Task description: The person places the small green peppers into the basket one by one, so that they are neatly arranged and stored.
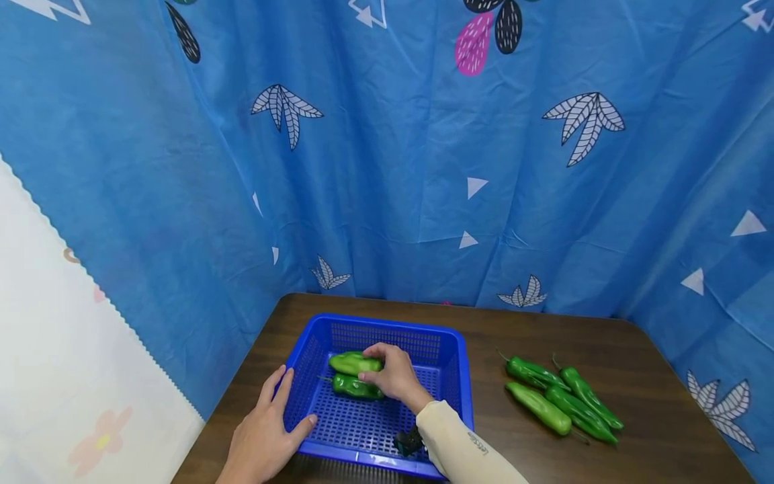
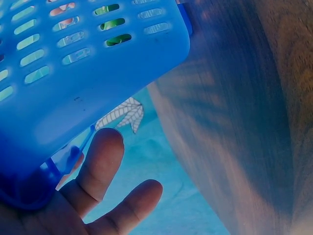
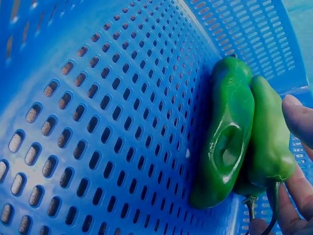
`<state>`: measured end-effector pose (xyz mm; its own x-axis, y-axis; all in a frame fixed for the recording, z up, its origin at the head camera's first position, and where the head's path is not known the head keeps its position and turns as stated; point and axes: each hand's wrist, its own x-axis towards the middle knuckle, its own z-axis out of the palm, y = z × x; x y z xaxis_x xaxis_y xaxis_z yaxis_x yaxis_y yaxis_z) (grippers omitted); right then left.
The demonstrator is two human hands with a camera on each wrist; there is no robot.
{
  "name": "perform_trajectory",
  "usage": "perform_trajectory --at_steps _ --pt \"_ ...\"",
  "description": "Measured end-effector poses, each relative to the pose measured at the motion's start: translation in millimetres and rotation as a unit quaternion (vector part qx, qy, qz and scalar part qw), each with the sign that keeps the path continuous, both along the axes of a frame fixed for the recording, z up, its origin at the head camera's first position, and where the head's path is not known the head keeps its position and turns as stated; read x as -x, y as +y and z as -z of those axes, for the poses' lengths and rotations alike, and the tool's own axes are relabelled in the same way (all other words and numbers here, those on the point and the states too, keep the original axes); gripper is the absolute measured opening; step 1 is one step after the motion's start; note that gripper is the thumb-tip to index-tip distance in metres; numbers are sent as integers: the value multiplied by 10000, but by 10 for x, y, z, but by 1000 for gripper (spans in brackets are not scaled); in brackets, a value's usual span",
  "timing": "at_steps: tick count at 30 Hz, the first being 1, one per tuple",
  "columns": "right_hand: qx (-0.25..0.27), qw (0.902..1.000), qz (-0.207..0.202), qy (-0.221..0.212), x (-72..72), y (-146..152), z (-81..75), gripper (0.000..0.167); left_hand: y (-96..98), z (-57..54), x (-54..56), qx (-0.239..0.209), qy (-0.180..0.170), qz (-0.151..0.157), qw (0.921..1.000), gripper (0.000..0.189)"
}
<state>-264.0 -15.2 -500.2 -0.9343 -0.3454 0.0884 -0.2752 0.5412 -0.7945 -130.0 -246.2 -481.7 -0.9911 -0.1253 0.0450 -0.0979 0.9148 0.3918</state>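
A blue perforated plastic basket point(image 1: 387, 459) stands on the table. My right hand point(image 1: 396, 375) reaches into it and holds a light green pepper point(image 1: 351, 364) between thumb and fingers, stem end toward the hand. Beside that pepper lies a darker green pepper point(image 3: 227, 142), dented on one side. Part of another dark pepper point(image 3: 244, 186) shows between them, mostly hidden. My left hand point(image 1: 266, 427) rests against the basket's left rim near the front corner, its fingers fairly straight and its thumb spread. From the left wrist, two fingertips point(image 2: 105, 152) stick out past the basket wall.
Right of the basket, several green peppers lie in a loose group on the brown wooden table point(image 1: 484, 437), among them a light one point(image 1: 538, 407) and a dark one point(image 1: 586, 396). A blue patterned curtain point(image 1: 411, 168) hangs behind the table and along its sides.
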Motion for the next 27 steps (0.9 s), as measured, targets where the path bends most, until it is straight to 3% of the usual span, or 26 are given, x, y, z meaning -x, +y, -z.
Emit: perform_trajectory --at_steps 11,27 --pt "245 9995 181 -71 11 12 -35 36 -4 -14 0 -30 -140 0 9999 100" --pt "970 9940 506 -60 7 109 -177 43 8 -18 -19 -68 -2 56 10000 98"
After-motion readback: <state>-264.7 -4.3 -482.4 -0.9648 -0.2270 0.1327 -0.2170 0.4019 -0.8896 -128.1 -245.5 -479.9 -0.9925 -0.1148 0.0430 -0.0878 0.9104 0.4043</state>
